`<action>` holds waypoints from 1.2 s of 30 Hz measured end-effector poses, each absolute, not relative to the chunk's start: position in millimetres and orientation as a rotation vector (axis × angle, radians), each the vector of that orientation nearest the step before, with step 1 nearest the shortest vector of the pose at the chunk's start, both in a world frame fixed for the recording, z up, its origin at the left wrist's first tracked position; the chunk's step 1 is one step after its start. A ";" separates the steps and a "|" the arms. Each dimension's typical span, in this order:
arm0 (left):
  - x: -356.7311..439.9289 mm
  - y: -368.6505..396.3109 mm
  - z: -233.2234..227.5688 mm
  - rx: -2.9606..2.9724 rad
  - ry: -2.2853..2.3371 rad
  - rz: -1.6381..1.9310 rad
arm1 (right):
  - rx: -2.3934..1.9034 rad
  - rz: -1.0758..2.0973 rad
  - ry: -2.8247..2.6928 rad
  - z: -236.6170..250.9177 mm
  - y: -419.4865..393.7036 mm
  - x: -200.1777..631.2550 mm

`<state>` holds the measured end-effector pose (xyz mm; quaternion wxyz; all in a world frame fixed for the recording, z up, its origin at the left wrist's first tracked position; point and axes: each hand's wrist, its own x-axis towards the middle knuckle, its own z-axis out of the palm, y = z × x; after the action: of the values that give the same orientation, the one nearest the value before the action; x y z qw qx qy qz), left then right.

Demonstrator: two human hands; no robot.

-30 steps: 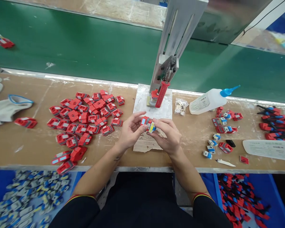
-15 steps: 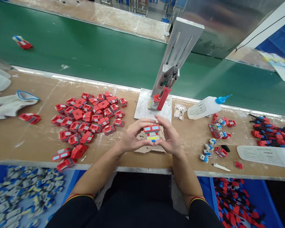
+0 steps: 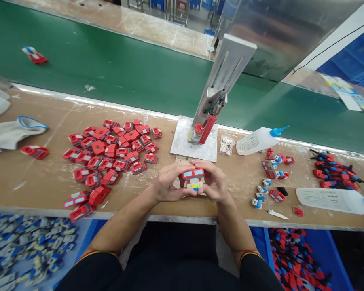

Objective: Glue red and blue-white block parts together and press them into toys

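My left hand [image 3: 168, 185] and my right hand [image 3: 214, 184] together hold a small red toy part [image 3: 193, 178] with light blue windows and a grey, yellow and blue piece at its lower end. Both hands press it from the sides, above the brown workbench [image 3: 48, 178] near its front edge. A pile of red parts [image 3: 109, 153] lies to the left of my hands. Just beyond them stands a hand press [image 3: 210, 109] with a red handle on a white base plate [image 3: 185, 145].
A white glue bottle [image 3: 257, 139] with a blue nozzle lies right of the press, beside a small bag of screws [image 3: 226, 145]. Small assembled pieces [image 3: 273, 169] and red-black parts [image 3: 333, 173] lie at right. A green conveyor belt [image 3: 124, 68] runs behind. Blue bins [image 3: 27, 250] sit below the bench.
My hands turned the red part so its window side faces up, then closed in on both sides and drew it slightly nearer to me. The view shifted a little.
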<state>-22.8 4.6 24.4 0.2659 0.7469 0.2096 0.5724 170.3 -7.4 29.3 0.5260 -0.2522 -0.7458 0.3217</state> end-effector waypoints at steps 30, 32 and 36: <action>-12.4 154.4 40.4 2.375 0.802 0.299 | -0.911 0.964 -1.824 37.0 79.0 202.2; -7.9 155.6 39.2 2.377 0.749 0.320 | -0.917 0.960 -1.820 37.5 79.2 200.6; -5.0 155.9 34.6 2.384 0.655 0.381 | -0.946 0.957 -1.821 40.7 77.1 197.0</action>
<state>-5.0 155.9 34.6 0.3145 0.9047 0.2484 0.1445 197.0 77.1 40.7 0.4248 -0.3783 -0.7280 0.3827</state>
